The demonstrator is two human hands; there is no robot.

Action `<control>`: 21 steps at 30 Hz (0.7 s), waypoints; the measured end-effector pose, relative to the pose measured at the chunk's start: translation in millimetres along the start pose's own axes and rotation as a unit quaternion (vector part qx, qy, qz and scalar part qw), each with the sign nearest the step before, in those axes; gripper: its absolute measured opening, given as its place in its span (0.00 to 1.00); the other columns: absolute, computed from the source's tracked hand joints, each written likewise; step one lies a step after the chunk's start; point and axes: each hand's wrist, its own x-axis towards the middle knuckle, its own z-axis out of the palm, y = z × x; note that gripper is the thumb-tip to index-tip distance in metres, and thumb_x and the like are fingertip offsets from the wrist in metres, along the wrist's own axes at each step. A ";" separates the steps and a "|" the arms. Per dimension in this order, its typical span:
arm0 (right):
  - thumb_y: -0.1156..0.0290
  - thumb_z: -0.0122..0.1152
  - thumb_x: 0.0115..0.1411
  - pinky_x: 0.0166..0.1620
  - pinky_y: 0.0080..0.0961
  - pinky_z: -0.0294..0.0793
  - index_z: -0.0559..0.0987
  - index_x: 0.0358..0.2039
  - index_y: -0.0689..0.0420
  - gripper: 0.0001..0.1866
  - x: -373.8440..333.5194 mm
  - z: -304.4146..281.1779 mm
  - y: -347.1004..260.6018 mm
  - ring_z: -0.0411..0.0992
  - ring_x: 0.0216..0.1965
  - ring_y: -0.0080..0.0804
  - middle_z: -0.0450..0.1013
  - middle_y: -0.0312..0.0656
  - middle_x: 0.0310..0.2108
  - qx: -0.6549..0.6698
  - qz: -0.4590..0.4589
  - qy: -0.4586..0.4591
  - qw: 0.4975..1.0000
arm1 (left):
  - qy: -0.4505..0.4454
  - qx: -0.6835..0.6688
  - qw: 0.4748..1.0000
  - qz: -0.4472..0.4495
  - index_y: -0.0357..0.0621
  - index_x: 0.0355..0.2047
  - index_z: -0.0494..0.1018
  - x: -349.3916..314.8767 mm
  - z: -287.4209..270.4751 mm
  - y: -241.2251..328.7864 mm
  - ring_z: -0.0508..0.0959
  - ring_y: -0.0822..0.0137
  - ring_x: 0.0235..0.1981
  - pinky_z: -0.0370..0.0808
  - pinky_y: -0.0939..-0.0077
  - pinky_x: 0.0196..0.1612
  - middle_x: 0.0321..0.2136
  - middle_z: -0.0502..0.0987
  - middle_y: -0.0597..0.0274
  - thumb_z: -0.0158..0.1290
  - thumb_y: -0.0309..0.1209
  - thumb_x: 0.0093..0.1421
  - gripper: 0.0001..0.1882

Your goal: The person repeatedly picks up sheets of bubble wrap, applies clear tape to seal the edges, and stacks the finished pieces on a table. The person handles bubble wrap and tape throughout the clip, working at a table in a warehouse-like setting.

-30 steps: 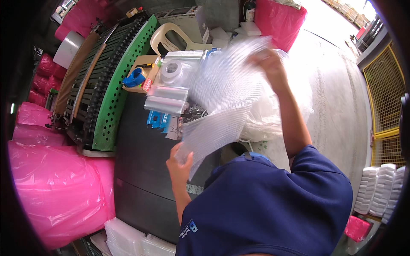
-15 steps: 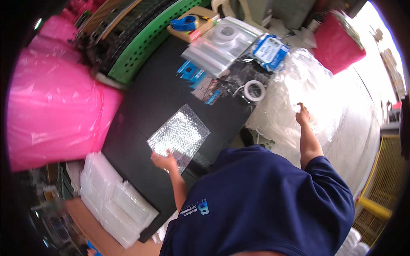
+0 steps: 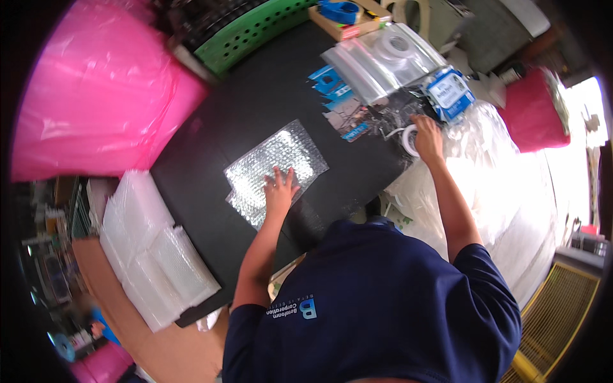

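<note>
Taking the black table as the landmark: off its far left edge bulges a big pink plastic bag, and at its near left corner a stack of white bubble-wrap pouches lies partly over the edge. Beyond the table's far edge runs a green perforated rack. Near the table's middle lies a bubble-wrap sheet, flat and turned at an angle to the edges. The left hand rests on the sheet's near right part, palm down, fingers spread and flat, pressing rather than gripping it. Farther right, toward the table's far right corner, sit blue printed cards, a clear plastic bag with a white roll inside, and a blue-and-white packet. The right hand reaches to the table's right edge, fingers curled over a white tape roll; whether it actually grips the roll cannot be told. Past the table's right edge spreads a heap of clear plastic film, with a red bag beyond it.
</note>
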 end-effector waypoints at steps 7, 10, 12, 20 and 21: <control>0.78 0.49 0.53 0.56 0.42 0.64 0.70 0.55 0.42 0.28 3.6 70.2 -19.0 0.61 0.59 0.41 0.65 0.41 0.54 -0.152 0.056 -0.180 0.970 | 0.213 -0.014 0.976 0.037 0.36 0.36 0.68 28.3 -118.5 -32.3 0.76 0.52 0.44 0.75 0.58 0.46 0.39 0.74 0.50 0.49 0.28 0.56 0.09; 0.76 0.52 0.52 0.56 0.40 0.63 0.77 0.43 0.46 0.18 8.9 66.1 6.4 0.66 0.50 0.41 0.69 0.41 0.44 -0.150 -0.020 -0.190 0.970 | 0.222 -0.024 0.964 -0.147 0.44 0.38 0.68 18.6 -210.0 -57.0 0.78 0.54 0.29 0.75 0.59 0.30 0.32 0.75 0.56 0.49 0.26 0.56 0.09; 0.76 0.56 0.50 0.55 0.38 0.65 0.78 0.41 0.50 0.16 19.1 36.5 4.7 0.69 0.47 0.44 0.72 0.45 0.40 -0.067 -0.037 -0.234 0.969 | 0.218 -0.053 0.958 -0.178 0.46 0.37 0.68 10.9 -261.3 -85.7 0.77 0.49 0.29 0.73 0.56 0.31 0.30 0.76 0.54 0.46 0.28 0.60 0.05; 0.75 0.56 0.57 0.44 0.35 0.71 0.72 0.47 0.59 0.16 13.1 -38.3 -131.1 0.74 0.42 0.50 0.75 0.54 0.38 0.279 0.063 -0.129 0.949 | 0.095 -0.162 0.976 -0.107 0.45 0.39 0.71 3.7 -74.3 -119.9 0.75 0.51 0.36 0.72 0.61 0.37 0.33 0.75 0.51 0.47 0.37 0.63 0.10; 0.74 0.56 0.59 0.45 0.34 0.70 0.72 0.48 0.59 0.16 7.3 -45.5 -154.3 0.74 0.43 0.49 0.75 0.53 0.39 0.286 0.084 -0.156 0.942 | 0.154 -0.101 0.978 -0.093 0.45 0.42 0.72 4.7 -56.7 -98.5 0.75 0.55 0.35 0.74 0.67 0.36 0.33 0.75 0.52 0.50 0.39 0.62 0.13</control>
